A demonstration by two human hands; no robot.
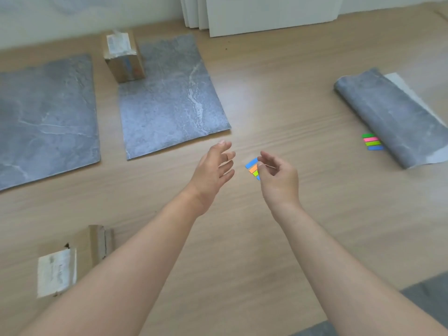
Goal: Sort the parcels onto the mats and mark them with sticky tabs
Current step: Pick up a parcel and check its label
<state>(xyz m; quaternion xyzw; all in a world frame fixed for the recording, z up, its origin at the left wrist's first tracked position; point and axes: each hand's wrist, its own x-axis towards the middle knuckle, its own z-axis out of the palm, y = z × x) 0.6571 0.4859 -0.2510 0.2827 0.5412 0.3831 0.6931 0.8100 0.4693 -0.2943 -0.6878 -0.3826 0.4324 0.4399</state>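
Parcels [124, 57] two, flat mats [169, 98] two

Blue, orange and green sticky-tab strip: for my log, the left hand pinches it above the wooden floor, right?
No: the head view shows the right hand pinching the blue, orange and green sticky-tab strip above the wooden floor; the left hand is open, holding nothing.

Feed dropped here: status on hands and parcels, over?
Left hand open, empty. Right hand pinches multicoloured sticky-tab strip. Taped brown cardboard parcel at grey marbled mat's far corner. Nothing in the way.
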